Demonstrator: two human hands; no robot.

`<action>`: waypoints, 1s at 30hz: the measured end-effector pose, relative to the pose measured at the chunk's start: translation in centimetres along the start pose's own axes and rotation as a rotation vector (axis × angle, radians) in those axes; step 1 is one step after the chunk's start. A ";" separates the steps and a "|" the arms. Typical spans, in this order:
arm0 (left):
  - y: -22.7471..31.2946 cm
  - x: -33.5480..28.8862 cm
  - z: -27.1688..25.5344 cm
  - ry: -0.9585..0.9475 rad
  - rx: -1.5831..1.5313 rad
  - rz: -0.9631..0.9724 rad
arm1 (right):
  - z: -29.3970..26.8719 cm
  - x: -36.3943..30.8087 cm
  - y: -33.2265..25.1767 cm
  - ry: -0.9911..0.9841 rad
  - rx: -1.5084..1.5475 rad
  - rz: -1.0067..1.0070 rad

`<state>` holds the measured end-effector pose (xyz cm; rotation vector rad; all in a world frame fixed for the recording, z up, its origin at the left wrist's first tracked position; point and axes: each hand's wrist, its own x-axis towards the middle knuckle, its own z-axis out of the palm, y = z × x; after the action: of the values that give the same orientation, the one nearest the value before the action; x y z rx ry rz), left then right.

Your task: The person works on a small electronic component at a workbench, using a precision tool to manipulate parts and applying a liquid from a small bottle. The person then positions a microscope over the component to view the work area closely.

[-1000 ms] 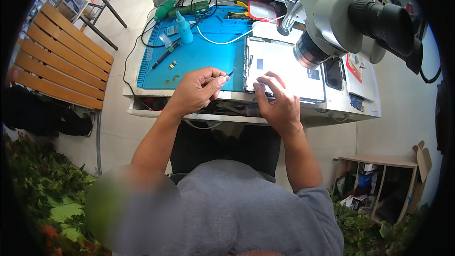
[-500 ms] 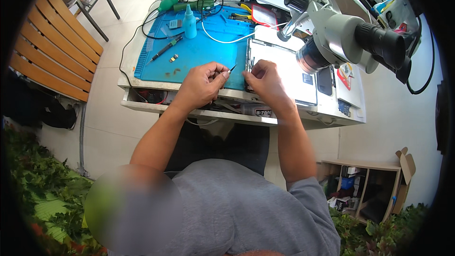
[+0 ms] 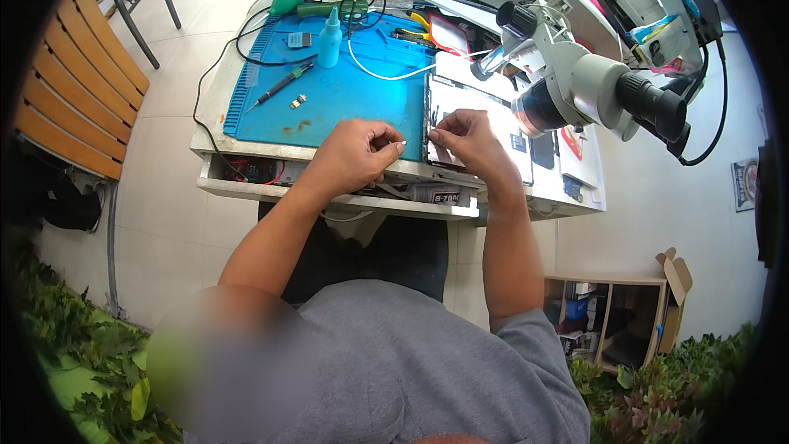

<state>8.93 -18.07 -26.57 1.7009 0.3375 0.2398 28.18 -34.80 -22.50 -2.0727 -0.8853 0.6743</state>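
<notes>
My left hand (image 3: 355, 154) is closed in a pinch over the front edge of the blue work mat (image 3: 353, 99). A tiny whitish tip shows at its fingertips; the rest of what it holds is hidden. To its right, my right hand (image 3: 470, 138) has thumb and finger pressed together at the left edge of a flat, opened tablet-like device (image 3: 470, 89) with a pale surface and dark rim. Whatever is between those fingers is too small to make out. A microscope (image 3: 575, 86) leans over the device, its lens close to my right hand.
On the mat are a light-blue squeeze bottle (image 3: 329, 43), a pen-like tool (image 3: 283, 85), a small metal part (image 3: 297, 102) and yellow-handled pliers (image 3: 420, 23). A green air blower (image 3: 288, 2) lies behind. An open drawer (image 3: 345, 204) juts out below my hands. Cables cross the desk.
The thin dark-pointed end that stuck out of my left hand no longer shows. My right hand has moved slightly onto the device's left edge. The whole view has shifted a little.
</notes>
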 end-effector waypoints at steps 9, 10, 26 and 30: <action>0.0 0.0 -0.1 -0.021 0.020 0.010 | 0.1 0.6 1.5 -0.020 0.050 -0.022; 0.1 0.0 0.0 -0.021 0.015 0.009 | 0.0 0.6 1.5 -0.023 0.045 -0.027; -0.4 -0.5 0.5 -0.115 -0.134 -0.025 | 0.8 1.7 4.6 0.079 0.028 -0.134; 0.8 -1.3 0.8 -0.089 -0.241 -0.068 | 1.1 2.1 5.6 0.079 0.032 -0.201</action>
<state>8.07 -19.41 -25.92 1.4548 0.2876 0.1476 30.75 -35.31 -27.97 -1.9359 -1.0143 0.4931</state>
